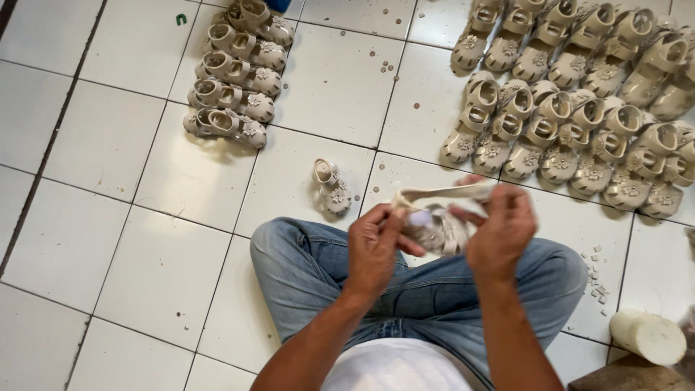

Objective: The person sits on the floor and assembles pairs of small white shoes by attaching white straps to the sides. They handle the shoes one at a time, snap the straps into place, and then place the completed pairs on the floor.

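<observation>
I sit on a white tiled floor with my jeans-clad knees drawn up. Both hands hold one small beige sandal (pixel 438 217) above my lap. My left hand (pixel 374 246) pinches its near side, fingers closed around a small pale piece. My right hand (pixel 499 230) grips the sandal's far side and strap, covering much of it. A single beige sandal (pixel 332 187) lies on the floor just beyond my left knee.
Several beige sandals are stacked in a column (pixel 235 69) at the upper left. Rows of many more sandals (pixel 579 108) fill the upper right. A white cylinder (pixel 646 337) lies at lower right beside small white scraps (pixel 597 279). Small specks dot the tiles.
</observation>
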Available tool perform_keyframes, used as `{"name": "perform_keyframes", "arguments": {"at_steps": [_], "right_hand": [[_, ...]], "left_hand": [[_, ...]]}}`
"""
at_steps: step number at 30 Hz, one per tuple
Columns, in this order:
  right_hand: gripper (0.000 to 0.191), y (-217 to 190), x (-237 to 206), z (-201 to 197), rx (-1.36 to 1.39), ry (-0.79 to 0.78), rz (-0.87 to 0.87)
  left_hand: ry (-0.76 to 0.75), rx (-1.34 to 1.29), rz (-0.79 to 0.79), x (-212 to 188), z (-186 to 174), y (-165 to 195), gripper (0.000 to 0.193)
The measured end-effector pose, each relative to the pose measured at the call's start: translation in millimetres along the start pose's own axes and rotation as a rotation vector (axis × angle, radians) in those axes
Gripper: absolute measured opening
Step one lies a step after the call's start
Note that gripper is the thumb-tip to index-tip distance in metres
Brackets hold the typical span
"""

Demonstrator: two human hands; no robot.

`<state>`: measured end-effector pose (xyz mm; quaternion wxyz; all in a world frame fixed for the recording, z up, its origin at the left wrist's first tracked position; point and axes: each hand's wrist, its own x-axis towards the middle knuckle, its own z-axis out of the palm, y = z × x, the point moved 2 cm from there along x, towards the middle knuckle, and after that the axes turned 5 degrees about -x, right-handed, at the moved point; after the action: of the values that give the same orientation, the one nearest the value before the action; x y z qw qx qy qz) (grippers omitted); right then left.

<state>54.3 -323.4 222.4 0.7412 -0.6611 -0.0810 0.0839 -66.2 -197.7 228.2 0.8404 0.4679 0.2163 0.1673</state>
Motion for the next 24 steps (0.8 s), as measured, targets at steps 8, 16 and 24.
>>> {"name": "perform_keyframes", "arguments": {"at_steps": [8, 16, 24], "right_hand": [[0.022, -12.5, 9.8, -29.9, 0.243, -0.248, 0.214], [0.016, -13.6, 5.3, -28.1, 0.192, -0.239, 0.106], [0.025, -9.3, -2.3, -37.3, 0.135, -0.316, 0.304]], "left_hand": [[-0.089, -0.122, -0.075, -2.3, -32.6, 3.8, 0.021], [-0.069, -0.056, -0.051, -9.3, -43.6, 21.9, 0.026], [-0.032, -0.189, -0.193, -10.2, -56.4, 21.7, 0.027]]}}
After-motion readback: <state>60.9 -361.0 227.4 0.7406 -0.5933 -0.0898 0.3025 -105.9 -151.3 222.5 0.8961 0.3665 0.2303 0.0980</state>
